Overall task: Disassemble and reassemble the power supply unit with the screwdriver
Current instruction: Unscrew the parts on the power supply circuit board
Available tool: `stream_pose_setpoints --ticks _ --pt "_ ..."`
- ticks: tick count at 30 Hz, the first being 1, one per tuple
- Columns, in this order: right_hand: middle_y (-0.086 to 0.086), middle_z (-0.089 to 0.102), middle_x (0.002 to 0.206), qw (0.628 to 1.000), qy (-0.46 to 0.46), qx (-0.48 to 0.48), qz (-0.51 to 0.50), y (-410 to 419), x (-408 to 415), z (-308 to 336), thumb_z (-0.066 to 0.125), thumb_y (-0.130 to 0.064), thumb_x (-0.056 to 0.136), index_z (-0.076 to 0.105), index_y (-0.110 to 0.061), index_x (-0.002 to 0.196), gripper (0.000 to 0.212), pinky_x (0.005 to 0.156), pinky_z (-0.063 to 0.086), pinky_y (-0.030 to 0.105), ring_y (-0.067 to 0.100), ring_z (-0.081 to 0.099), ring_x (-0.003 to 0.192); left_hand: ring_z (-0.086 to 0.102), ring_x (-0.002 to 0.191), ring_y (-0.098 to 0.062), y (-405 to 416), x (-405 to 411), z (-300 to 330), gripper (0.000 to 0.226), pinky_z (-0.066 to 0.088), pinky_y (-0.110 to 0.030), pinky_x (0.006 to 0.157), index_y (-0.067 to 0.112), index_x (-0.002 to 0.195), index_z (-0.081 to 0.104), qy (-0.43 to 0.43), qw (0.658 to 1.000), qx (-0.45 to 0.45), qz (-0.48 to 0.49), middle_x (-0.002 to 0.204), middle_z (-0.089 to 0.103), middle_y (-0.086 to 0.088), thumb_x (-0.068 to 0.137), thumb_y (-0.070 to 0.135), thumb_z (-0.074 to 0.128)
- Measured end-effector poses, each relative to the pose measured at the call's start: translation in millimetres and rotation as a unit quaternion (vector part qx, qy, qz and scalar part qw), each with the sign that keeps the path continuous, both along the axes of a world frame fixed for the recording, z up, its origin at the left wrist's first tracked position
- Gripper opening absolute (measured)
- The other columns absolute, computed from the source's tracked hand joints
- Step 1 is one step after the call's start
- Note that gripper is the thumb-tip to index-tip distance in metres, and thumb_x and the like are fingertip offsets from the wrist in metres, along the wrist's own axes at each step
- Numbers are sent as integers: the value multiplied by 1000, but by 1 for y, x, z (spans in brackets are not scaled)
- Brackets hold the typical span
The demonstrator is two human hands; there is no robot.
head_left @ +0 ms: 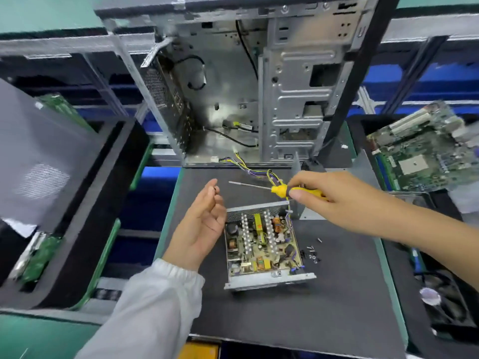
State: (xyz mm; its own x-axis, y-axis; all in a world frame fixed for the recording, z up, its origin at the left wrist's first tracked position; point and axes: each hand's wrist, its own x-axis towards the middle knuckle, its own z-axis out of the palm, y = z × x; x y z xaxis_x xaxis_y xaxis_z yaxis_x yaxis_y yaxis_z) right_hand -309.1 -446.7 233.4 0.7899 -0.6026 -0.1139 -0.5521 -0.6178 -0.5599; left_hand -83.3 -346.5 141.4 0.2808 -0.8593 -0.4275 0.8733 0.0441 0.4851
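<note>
The power supply unit (261, 244) lies open on the dark mat (311, 320), its circuit board with heatsinks and coils exposed. My right hand (334, 200) grips the yellow-handled screwdriver (280, 189) above the unit's far edge, the metal shaft pointing left. My left hand (204, 221) hovers just left of the unit, palm up, with a small dark screw (214, 189) pinched at its fingertips. Several loose screws (312, 252) lie on the mat right of the unit. A bundle of yellow and purple wires (259, 172) runs from the unit toward the case.
An open, empty computer case (246, 86) stands behind the mat. A motherboard (425, 146) rests in a tray at the right. A grey side panel (39, 156) leans at the left over black foam trays. A fan (440, 307) sits at lower right.
</note>
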Motion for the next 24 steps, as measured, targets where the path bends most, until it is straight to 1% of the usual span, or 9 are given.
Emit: stream_pose_setpoints --ticks 3,5,7,11,15,19,24 --pt "-17 55 66 999 8 -15 30 3 19 -2 36 -49 91 55 -37 97 24 59 36 21 5 47 58 67 69 -5 6 5 -4 17 54 -15 60 13 85 80 33 999 -6 15 81 69 3 78 11 64" --pt "-22 55 67 998 21 -26 50 4 28 -3 34 -51 90 54 -38 99 25 61 37 22 5 48 59 67 70 -6 8 7 -6 15 54 -16 61 13 83 80 42 999 -9 18 80 69 4 79 13 65" --pt "-28 53 67 997 29 -35 64 6 34 -4 33 -50 90 53 -39 99 24 61 36 21 3 49 59 67 70 -6 9 8 -7 14 55 -16 61 13 82 79 47 999 -13 20 80 69 3 79 13 65" --pt "-31 52 65 996 32 -45 73 7 39 -3 36 -46 93 53 -38 100 21 56 35 18 0 49 58 66 70 -6 10 11 -8 12 55 -16 62 12 81 78 47 999 -19 17 78 67 2 79 12 66" --pt "-34 51 66 996 29 -42 77 9 40 -1 37 -43 94 54 -35 101 20 56 35 17 -1 49 59 66 72 -6 8 11 -8 12 55 -15 63 13 81 77 47 999 -20 9 79 65 2 81 11 65" --pt "-40 49 68 996 24 -49 68 9 39 -1 39 -41 96 55 -33 101 19 57 35 13 -6 49 62 66 73 -6 7 8 -8 13 55 -16 64 13 81 77 45 999 -25 5 80 65 1 82 10 64" --pt "-39 50 66 997 26 -47 62 8 37 -1 39 -41 96 54 -34 102 19 56 36 14 -4 50 61 66 72 -6 4 5 -8 12 55 -16 65 13 80 77 45 998 -33 7 77 66 2 82 12 65"
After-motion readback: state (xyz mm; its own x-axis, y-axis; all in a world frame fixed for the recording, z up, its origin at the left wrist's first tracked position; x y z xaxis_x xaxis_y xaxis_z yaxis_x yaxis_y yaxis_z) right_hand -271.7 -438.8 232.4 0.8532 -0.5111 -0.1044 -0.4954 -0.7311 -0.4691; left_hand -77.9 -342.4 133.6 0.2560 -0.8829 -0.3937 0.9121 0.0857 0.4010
